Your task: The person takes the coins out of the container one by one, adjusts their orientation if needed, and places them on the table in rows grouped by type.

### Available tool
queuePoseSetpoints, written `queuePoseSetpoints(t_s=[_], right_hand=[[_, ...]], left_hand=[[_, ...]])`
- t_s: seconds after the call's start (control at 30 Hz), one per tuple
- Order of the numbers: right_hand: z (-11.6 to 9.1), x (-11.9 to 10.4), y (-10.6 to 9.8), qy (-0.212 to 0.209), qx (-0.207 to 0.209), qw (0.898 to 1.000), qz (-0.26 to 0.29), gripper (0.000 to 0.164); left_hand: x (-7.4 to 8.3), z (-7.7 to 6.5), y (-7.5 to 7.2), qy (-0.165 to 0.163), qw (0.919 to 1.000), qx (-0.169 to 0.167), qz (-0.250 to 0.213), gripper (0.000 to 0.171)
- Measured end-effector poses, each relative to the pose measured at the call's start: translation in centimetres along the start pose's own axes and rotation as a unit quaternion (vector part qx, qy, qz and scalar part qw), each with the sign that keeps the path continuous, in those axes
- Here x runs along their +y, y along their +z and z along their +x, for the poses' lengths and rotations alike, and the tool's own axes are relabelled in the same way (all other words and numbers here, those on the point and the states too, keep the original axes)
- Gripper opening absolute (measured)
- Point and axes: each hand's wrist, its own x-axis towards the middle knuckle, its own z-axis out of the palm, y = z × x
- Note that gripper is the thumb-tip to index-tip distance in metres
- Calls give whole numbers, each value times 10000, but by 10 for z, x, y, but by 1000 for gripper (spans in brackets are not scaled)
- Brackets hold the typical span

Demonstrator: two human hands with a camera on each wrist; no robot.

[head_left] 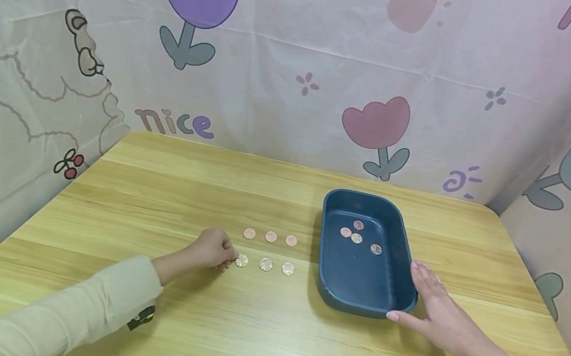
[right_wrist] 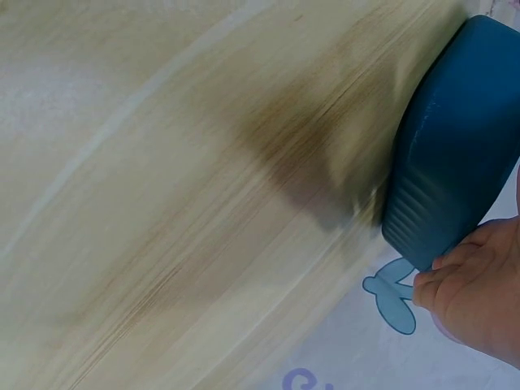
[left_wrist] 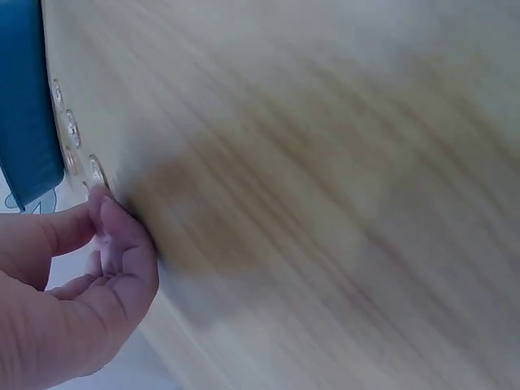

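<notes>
My left hand [head_left: 212,248] has its thumb and index finger pinched at the left edge of a gold-coloured coin [head_left: 242,261]. That coin is at the left end of a row with two more gold-coloured coins; in the left wrist view, the fingertips overlap the lower edge of the coin [left_wrist: 97,169]. Just behind lies a row of three copper-coloured coins [head_left: 270,237]. My right hand [head_left: 442,315] holds the near right corner of a deep blue tray [head_left: 355,306], thumb at its front wall and fingers along its right side. Several coins [head_left: 356,238] lie flat inside.
The wooden table [head_left: 162,184] backs onto a printed cloth [head_left: 285,104] with tulips and hearts, which also hangs along both sides. A small dark object [head_left: 141,318] shows beneath the left sleeve. The tray's left wall stands near the coin rows.
</notes>
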Motion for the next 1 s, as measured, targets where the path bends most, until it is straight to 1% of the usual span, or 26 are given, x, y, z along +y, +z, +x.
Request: queuePoseSetpoints(t_s=[0.1,0.2,0.3,0.33,0.43,0.47,0.57,0.67,0.77,0.83,0.97,1.0], right_hand=[[0,0,0,1,-6,10000,13,102],[0,-1,0,-5,-10,10000,14,102],[0,-1,-1,35,-38,10000,26,102],[0,-1,-1,45,-43,10000,20,102],[0,-1,0,66,-44,10000,8,102],[0,-1,0,59,-42,10000,2,103],[1,0,0,39,-29,10000,-15,102],[1,-1,0,45,-41,10000,-19,103],[1,-1,0,60,-50,10000,-24,103],[1,-1,0,63,-53,10000,-28,103],[0,-2,-2,69,-51,10000,3,103],[0,-2,-2,68,-51,10000,24,103]], left_hand=[[0,1,-1,137,9998,116,-71,25],[2,4,-2,479,9983,327,-10,21],[9,9,-1,727,9959,532,-67,17],[13,11,0,780,9952,567,-155,16],[30,18,4,907,9917,646,-635,17],[36,20,6,1005,9898,657,-772,17],[54,26,14,1208,9836,698,-1142,16],[70,33,24,1464,9774,703,-1355,14],[83,39,35,1663,9725,729,-1457,13],[93,43,41,1743,9708,760,-1464,13],[107,51,52,1983,9670,926,-1303,13],[110,54,56,2001,9666,966,-1277,13]])
